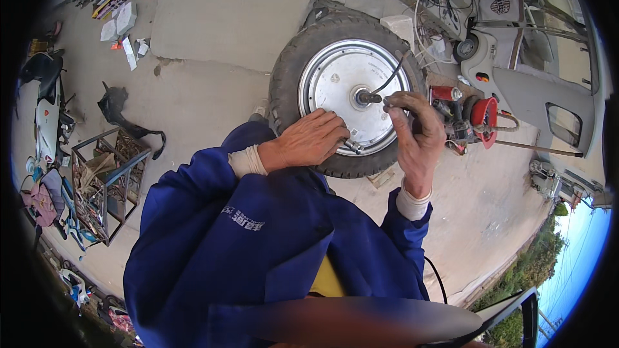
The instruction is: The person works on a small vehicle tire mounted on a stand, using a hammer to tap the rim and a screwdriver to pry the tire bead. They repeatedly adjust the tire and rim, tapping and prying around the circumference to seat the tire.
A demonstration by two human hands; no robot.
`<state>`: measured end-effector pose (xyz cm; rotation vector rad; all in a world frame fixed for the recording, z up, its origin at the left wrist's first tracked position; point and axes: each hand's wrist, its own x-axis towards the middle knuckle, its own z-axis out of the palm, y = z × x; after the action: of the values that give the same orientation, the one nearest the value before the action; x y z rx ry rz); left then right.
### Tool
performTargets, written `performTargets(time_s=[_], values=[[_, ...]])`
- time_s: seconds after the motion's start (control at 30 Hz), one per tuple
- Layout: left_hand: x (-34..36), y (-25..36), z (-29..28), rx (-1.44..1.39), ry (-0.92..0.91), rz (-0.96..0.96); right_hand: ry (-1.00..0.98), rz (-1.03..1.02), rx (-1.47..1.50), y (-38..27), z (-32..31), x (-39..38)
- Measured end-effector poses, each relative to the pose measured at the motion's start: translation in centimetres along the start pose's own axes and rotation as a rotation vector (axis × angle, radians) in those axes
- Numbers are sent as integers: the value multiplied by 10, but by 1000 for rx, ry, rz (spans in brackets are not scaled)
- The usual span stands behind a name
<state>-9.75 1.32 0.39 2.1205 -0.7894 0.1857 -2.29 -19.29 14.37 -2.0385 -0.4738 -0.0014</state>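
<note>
A wheel with a black tyre (288,67) and a silver hub motor (329,77) lies flat in front of me. From its middle a threaded axle (370,98) sticks out, with a black cable (392,77) beside it. My left hand (306,140) is closed over the near left of the wheel. A shiny metal socket (353,146) pokes out from its fingers; the rest is hidden. Close to the axle's tip, my right hand (419,132) pinches thumb and fingertips together. Whatever is between them is too small to make out.
Right of the wheel stand a red can (446,93), a red bowl-shaped part (485,122) and a power tool (459,130). A grey vehicle (522,67) is farther right. At left are a metal-framed bin of scrap (106,180) and a black plastic part (116,106).
</note>
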Motion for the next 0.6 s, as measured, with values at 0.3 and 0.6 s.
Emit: performTargets(time_s=[0.3,0.6], values=[[-4,-12,4,-62,-105,74,-351,-10,-531,22,102,81],[-6,-20,3,-73,-74,158,-382,51,-677,57,126,74]])
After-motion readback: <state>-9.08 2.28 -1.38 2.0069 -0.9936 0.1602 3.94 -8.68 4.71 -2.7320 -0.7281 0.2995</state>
